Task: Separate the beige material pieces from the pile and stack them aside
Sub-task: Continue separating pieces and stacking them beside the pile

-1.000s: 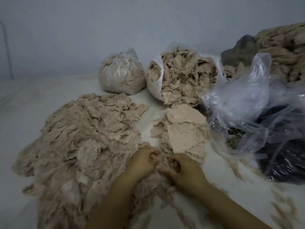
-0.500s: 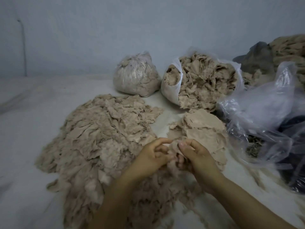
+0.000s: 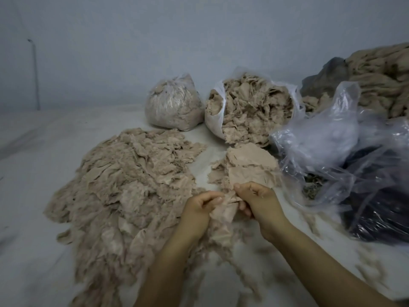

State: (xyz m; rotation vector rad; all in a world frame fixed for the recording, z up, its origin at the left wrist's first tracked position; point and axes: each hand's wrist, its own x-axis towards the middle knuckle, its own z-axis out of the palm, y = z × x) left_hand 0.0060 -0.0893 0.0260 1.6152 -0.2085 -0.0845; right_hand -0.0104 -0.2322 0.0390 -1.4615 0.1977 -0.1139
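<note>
Head camera: both hands meet low in the middle, the left hand [image 3: 200,206] and the right hand [image 3: 257,199] each pinching the same crumpled beige piece [image 3: 223,214], which hangs down between them. The big loose pile [image 3: 130,185] spreads to the left on the white surface [image 3: 44,251]. The flat stack [image 3: 245,166] lies just beyond the right hand, with an open bag of scraps [image 3: 254,111] behind it.
</note>
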